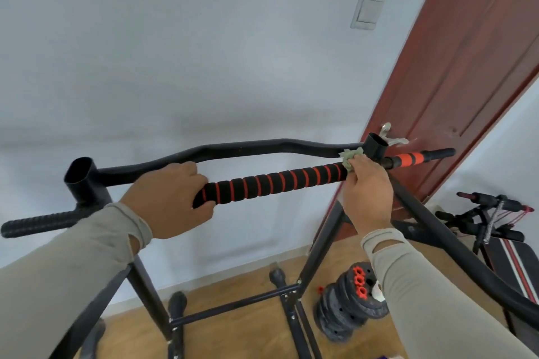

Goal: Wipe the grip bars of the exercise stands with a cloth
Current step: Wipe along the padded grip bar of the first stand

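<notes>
A black foam grip bar point(277, 183) with red rings runs across the top of a black exercise stand point(320, 248). My left hand point(172, 198) is wrapped around the bar's left end. My right hand point(367, 192) presses a pale green cloth point(351, 158) against the bar's right end, just beside the stand's open upright tube point(376, 147). Most of the cloth is hidden under my fingers. A short orange and black side grip point(411, 159) sticks out to the right of that tube. A black ribbed side grip point(38, 224) sticks out at the far left.
A curved black bar point(233, 150) runs behind the grip bar. A red-brown door point(455, 67) with a metal handle point(390, 137) stands at the right. Stacked black weight plates point(347, 309) lie on the wooden floor, and a bench with padded rollers point(495, 221) stands at the far right.
</notes>
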The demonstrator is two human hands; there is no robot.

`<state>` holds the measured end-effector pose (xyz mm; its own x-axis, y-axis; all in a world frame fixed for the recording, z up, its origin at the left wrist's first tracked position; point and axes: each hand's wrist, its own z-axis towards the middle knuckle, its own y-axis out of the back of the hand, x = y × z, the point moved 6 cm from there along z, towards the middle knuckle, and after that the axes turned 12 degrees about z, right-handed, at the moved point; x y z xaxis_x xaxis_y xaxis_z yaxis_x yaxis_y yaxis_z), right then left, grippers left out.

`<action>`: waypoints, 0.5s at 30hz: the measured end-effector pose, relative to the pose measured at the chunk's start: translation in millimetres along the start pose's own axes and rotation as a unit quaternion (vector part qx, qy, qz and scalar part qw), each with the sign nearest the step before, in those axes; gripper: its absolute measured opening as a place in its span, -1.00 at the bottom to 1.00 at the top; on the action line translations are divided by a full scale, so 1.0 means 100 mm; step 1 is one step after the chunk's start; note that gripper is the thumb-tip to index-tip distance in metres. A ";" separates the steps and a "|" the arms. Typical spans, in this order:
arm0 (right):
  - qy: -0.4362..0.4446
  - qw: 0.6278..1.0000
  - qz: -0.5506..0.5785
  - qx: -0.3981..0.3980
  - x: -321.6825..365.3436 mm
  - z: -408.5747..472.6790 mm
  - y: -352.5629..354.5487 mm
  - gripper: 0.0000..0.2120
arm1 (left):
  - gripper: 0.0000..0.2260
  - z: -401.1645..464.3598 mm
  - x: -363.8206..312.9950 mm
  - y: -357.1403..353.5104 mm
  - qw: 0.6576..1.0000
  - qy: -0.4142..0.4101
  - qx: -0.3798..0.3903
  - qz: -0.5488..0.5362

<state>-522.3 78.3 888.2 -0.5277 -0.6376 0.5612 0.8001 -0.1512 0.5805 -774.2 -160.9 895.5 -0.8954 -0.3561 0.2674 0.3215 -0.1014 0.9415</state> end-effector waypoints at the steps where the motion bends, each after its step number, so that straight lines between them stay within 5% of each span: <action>1: 0.015 1.000 0.004 0.000 0.12 -0.08 -0.06 -0.80 | -0.65 -0.06 -0.03 -0.03 1.000 0.022 -0.011 -0.021; 7: 0.116 0.987 0.094 0.054 1.21 -0.69 -0.46 -0.89 | -0.33 -0.15 -0.03 -0.06 0.995 0.068 -0.038 -0.067; 12: 0.210 0.958 0.162 0.105 1.99 -1.25 -0.88 -0.81 | -0.64 -0.10 0.02 -0.02 0.990 0.094 -0.026 -0.099; 15: 0.265 0.947 0.132 0.123 1.90 -1.17 -0.88 -0.76 | -0.63 -0.05 0.09 -0.07 0.990 0.100 -0.008 -0.101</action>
<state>-659.8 -117.8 874.8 -0.0490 -0.9278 0.3699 0.7597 0.2058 0.6168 -783.0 -168.5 890.7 -0.8632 -0.5041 0.0267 0.1490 -0.2040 0.9676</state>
